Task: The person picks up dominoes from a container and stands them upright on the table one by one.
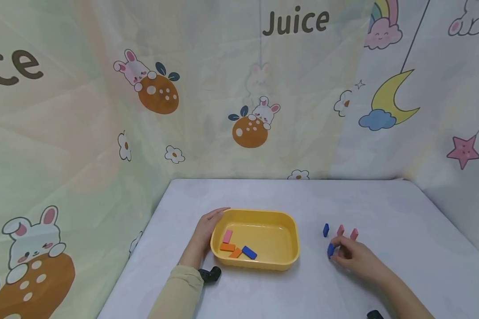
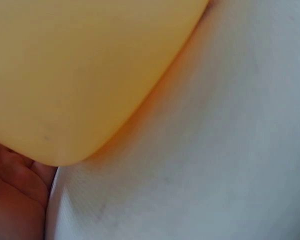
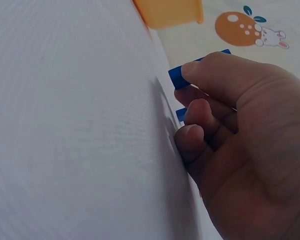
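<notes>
A yellow tray (image 1: 259, 265) sits on the table, and my left hand (image 1: 205, 230) lies along its left side with the fingers extended at the far-left corner. The left wrist view shows the tray's outer wall (image 2: 90, 75) beside part of the palm. My right hand (image 1: 355, 257) pinches a blue domino block (image 1: 330, 250) between thumb and fingers, to the right of the tray. Just beyond this hand, another blue block (image 1: 326, 230) and two pink blocks (image 1: 340, 230) stand upright on the table. The right wrist view shows the thumb over the pinched blue block (image 3: 177, 78).
Inside the tray at its left lie a pink block (image 1: 227, 236), two orange blocks (image 1: 227, 247) and a blue block (image 1: 249, 252). The white table (image 1: 239, 192) ends at a printed cloth backdrop. Black wrist straps show near both arms.
</notes>
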`<state>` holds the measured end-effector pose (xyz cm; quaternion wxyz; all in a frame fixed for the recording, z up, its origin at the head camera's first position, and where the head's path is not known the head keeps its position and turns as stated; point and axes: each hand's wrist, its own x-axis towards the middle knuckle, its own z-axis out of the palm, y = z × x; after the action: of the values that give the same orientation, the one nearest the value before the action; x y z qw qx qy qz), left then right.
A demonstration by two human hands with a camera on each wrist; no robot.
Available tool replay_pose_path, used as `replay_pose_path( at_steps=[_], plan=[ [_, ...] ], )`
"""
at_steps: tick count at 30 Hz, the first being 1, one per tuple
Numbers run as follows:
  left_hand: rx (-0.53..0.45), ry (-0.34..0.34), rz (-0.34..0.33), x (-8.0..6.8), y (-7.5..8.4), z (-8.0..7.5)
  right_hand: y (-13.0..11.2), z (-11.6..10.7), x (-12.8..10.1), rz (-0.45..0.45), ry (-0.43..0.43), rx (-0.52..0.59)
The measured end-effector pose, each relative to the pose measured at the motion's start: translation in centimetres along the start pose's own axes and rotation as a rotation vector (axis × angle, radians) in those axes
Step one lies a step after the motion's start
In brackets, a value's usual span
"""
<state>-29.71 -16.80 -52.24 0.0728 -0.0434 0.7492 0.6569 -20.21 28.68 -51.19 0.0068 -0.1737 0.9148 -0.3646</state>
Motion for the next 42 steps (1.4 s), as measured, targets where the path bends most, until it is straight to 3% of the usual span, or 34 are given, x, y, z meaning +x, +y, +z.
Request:
replay_pose_path(
  at_steps=[9,18,35,42],
  plan=[
    [0.022,0.01,0.015,-0.09,0.05,0.02,0.42,0.23,0.11,-0.011,-0.018,-0.034],
    [0.024,0.003,0.025,0.04,-0.15,-0.07,0.15,0.2,0.1,0.057,-0.051,-0.048],
    [0.028,0.013,0.028,-0.13,-0.08,0.01,-0.02,0.16,0.03,0.081,-0.06,-0.012],
    [0.016,0.007,0.013,-0.08,-0.08,-0.01,-0.31,0.23,0.42,0.18,-0.085,-0.014]
  ],
)
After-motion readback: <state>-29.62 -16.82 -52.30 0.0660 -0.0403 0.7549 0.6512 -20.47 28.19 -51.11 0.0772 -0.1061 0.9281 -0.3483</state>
